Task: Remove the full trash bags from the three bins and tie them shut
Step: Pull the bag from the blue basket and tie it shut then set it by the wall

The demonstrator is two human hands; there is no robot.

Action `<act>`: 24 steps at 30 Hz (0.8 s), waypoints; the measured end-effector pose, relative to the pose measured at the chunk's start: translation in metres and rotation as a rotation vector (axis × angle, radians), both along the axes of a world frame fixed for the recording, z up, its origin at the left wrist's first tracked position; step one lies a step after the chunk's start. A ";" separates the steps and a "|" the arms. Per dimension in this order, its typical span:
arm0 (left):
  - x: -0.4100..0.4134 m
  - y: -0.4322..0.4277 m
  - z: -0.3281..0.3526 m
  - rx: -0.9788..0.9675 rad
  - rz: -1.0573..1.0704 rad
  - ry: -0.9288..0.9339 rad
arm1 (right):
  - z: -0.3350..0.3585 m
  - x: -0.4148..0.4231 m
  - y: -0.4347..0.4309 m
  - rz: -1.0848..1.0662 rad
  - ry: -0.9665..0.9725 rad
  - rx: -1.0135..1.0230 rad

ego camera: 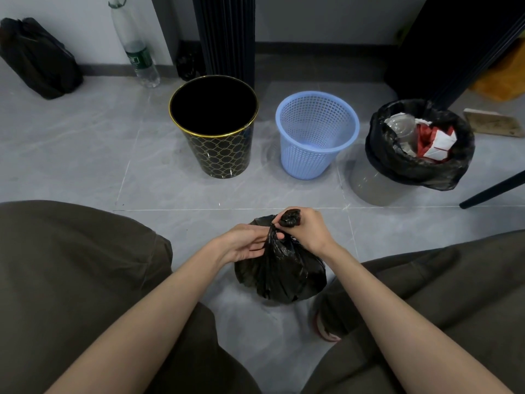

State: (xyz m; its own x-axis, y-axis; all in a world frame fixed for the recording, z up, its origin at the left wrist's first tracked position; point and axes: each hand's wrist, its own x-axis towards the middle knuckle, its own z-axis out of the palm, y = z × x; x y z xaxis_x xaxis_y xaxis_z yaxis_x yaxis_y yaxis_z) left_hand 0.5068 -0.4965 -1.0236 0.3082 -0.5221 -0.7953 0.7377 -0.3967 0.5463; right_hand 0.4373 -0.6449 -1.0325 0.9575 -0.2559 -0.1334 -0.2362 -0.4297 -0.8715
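Note:
A full black trash bag (279, 275) sits on the floor between my knees. My right hand (305, 227) grips the bag's bunched top, and my left hand (241, 245) pinches the twisted neck just below. Behind stand three bins. The black bin with gold pattern (217, 150) has no bag in it. The blue mesh bin (314, 155) has none either. The clear bin (369, 182) at the right holds an open black bag (412, 163) filled with paper and plastic trash.
A tied black bag (37, 58) lies at the far left by the wall. A plastic bottle (139, 52) leans on the wall. A dark ribbed column (227, 38) stands behind the bins. A black furniture leg (494, 191) slants in at right. My legs flank the bag.

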 end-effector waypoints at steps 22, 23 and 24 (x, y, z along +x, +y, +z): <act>-0.001 0.012 -0.004 0.561 -0.058 -1.131 | -0.003 -0.011 -0.007 -0.216 0.344 0.556; 0.001 0.017 -0.004 0.602 -0.064 -1.154 | -0.006 -0.014 -0.010 -0.248 0.366 0.542; 0.004 0.022 -0.006 0.653 -0.053 -1.153 | -0.009 -0.017 -0.013 -0.283 0.395 0.510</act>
